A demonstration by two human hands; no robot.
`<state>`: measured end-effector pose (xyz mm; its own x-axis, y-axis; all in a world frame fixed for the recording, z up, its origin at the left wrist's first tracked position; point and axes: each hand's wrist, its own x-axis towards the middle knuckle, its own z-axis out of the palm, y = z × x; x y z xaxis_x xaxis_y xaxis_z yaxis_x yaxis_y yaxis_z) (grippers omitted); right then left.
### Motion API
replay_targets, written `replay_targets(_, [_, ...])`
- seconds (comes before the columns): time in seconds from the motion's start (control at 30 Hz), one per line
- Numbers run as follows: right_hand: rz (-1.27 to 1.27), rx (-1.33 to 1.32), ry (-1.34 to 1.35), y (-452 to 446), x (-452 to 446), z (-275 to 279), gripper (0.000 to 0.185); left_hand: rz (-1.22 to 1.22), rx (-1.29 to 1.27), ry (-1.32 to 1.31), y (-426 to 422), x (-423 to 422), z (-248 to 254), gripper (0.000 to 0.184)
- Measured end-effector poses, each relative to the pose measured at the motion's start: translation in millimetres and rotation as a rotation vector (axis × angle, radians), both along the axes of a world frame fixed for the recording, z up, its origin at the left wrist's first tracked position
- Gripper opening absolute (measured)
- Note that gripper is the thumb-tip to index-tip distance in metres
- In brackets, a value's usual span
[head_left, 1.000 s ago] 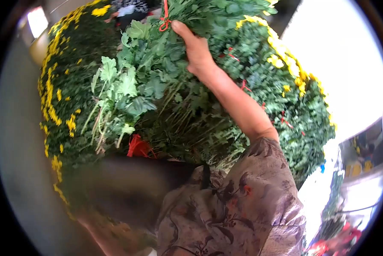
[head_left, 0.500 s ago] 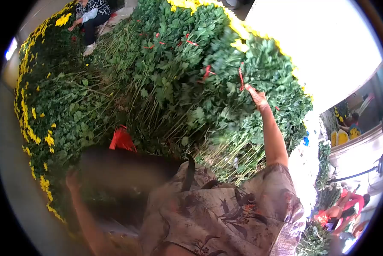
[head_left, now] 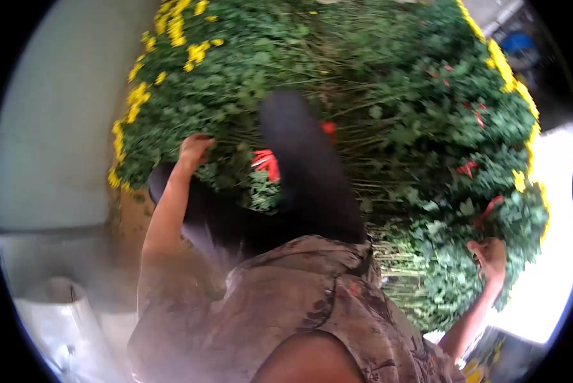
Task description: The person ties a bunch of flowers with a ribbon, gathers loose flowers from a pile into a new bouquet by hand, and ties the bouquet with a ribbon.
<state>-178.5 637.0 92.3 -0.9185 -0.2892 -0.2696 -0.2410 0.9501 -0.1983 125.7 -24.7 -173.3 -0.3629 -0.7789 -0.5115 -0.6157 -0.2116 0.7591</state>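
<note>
My right hand (head_left: 489,258) is at the right, beside a bundle of leafy stems (head_left: 452,281) on the right-hand pile. Its fingers are curled, and whether they pinch anything is hidden. Just above that hand a red tie (head_left: 489,210) crosses the leaves. My left hand (head_left: 196,149) reaches over the loose green stems (head_left: 229,115) at the left, its fingers bent and blurred against the leaves. Red ties (head_left: 267,165) lie between my legs, near the middle.
Yellow blooms (head_left: 136,102) edge the left pile beside a pale wall (head_left: 56,127). More yellow blooms (head_left: 503,67) line the right pile. My dark-trousered leg (head_left: 305,159) stretches over the stems. A whitish container (head_left: 56,319) stands at the lower left.
The view has swung toward the left and down. The bundle earlier in my right hand now lies on the right pile, with that hand beside it. My left hand has come into clearer view over the stems.
</note>
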Motion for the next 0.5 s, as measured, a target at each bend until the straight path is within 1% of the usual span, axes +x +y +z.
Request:
replay_targets(0.03, [0.100, 0.010, 0.067, -16.6, -0.1, 6.3, 0.027, 0.015, 0.110, 0.065, 18.4, -7.3, 41.3, 0.057])
replay_targets(0.07, [0.188, -0.026, 0.109, -79.7, 15.5, 23.6, 0.027, -0.048, 0.125, 0.094, 30.3, -16.3, 79.3, 0.061])
replay_targets(0.1, [0.274, -0.177, 0.076, -124.6, 20.2, 22.6, 0.025, -0.030, 0.109, 0.202, 23.6, -17.8, 86.9, 0.060])
replay_targets(0.13, [0.358, -0.324, 0.040, -161.7, 21.7, 21.8, 0.023, -0.036, 0.018, 0.274, 27.3, -21.0, 118.9, 0.058])
replay_targets(0.17, [0.494, -0.353, -0.004, -199.8, 22.4, 18.6, 0.027, -0.040, -0.112, 0.321, 22.6, -20.6, 139.9, 0.061])
replay_targets(0.23, [0.764, -0.427, -0.100, -272.9, 19.0, 2.3, 0.030, 0.052, -0.325, 0.509, 18.5, -16.5, 180.7, 0.059])
replay_targets(0.27, [0.894, -0.476, -0.151, -307.8, 15.0, -10.1, 0.030, 0.114, -0.407, 0.551, 12.2, -10.3, 188.2, 0.057])
replay_targets(0.33, [1.100, -0.346, -0.214, -380.6, 7.0, -32.9, 0.033, 0.209, -0.498, 0.613, 2.0, 10.9, 187.3, 0.055])
replay_targets(0.4, [1.226, -0.251, -0.230, -453.6, -6.2, -82.4, 0.038, 0.330, -0.443, 0.492, -6.8, 36.8, 160.6, 0.053])
replay_targets(0.43, [1.172, -0.121, -0.276, -489.9, -4.0, -108.1, 0.039, 0.351, -0.374, 0.442, -16.0, 55.4, 133.7, 0.052])
replay_targets(0.47, [1.114, 0.010, -0.318, -522.0, 2.6, -135.3, 0.040, 0.405, -0.287, 0.336, -19.1, 71.4, 107.7, 0.051])
replay_targets(0.5, [1.170, 0.054, -0.265, -546.5, 11.4, -167.3, 0.043, 0.462, -0.191, 0.265, -23.2, 89.0, 75.6, 0.050])
